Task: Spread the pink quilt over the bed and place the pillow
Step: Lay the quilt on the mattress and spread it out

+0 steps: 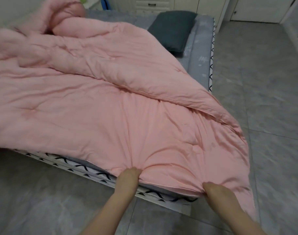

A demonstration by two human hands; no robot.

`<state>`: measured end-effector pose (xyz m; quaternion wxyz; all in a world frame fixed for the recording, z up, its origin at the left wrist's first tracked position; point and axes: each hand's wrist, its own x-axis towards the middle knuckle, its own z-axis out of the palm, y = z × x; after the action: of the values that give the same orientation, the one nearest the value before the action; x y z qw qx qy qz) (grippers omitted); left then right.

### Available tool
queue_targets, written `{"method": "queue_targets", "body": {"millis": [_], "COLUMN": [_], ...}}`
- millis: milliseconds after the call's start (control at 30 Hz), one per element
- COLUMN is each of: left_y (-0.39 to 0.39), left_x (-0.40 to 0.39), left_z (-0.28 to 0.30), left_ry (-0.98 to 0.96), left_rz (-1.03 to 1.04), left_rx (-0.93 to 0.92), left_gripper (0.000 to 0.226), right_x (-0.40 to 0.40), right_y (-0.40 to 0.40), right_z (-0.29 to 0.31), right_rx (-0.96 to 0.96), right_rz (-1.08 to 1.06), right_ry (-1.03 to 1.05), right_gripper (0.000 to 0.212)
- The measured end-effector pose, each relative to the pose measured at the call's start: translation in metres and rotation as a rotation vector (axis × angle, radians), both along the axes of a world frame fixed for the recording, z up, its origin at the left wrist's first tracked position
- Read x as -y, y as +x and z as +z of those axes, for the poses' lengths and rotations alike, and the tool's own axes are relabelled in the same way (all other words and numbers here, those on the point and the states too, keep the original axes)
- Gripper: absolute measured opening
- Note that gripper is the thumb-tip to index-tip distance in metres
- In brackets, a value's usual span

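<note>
Two hands grip the near hem of the soft pink padded quilt (97, 106), which lies across the grey-sheeted bed (198, 53) but is not yet spread. The left hand (128, 177) pinches the hem at the bed's near edge; the right hand (217, 192) is closed on the same hem toward the corner that overhangs the floor. Both grasps are tight, fabric gathered into radiating creases.

From the grip, the quilt's bulk lies away and to the left, bunched in a heap at the far left. One fold doubles back diagonally across the middle, leaving the right strip of mattress bare. In judgement, the coming move is a pull toward the right and near side; the right hand is nearer the uncovered strip.

A dark grey rectangular pillow (173, 31) rests at the far right, just beside the quilt's edge. Grey tiled floor (263, 99) surrounds the bed.
</note>
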<state>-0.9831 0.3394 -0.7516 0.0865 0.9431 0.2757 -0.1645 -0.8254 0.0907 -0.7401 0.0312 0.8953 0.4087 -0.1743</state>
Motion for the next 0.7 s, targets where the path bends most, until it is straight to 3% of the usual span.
{"method": "queue_targets", "body": {"millis": [67, 300, 400, 500, 700], "left_y": [-0.015, -0.058, -0.074, -0.096, -0.132], "left_x": [0.011, 0.048, 0.064, 0.079, 0.112], "left_z": [0.017, 0.061, 0.083, 0.079, 0.065], "left_ry": [0.053, 0.103, 0.16, 0.131, 0.096], "left_rz": [-0.051, -0.061, -0.069, -0.07, -0.088], "left_rx": [-0.039, -0.121, 0.016, 0.074, 0.034], "left_gripper": [0.033, 0.027, 0.016, 0.048, 0.051], "right_x": [0.012, 0.046, 0.059, 0.078, 0.101], "right_y": [-0.013, -0.051, -0.066, -0.087, -0.111], "right_z": [0.0, 0.036, 0.057, 0.069, 0.075], "right_rx": [0.027, 0.059, 0.102, 0.087, 0.085], "right_rz": [0.004, 0.072, 0.097, 0.1, 0.087], "right_ry": [0.006, 0.024, 0.07, 0.059, -0.006], "right_gripper": [0.05, 0.051, 0.049, 0.048, 0.047]}}
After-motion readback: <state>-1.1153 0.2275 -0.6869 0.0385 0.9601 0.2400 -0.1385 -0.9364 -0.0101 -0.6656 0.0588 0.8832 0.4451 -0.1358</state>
